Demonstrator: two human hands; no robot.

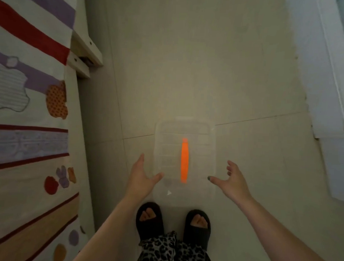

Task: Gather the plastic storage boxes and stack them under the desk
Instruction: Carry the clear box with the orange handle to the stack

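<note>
Clear plastic storage box (184, 162) with orange strip (184, 160) lies on floor (190, 62). Left hand (140, 178) and right hand (232, 180) flank it, fingers spread, grasping nothing.

A home bedroom: patterned bedspread (28, 104), tiled floor (189, 72).
</note>
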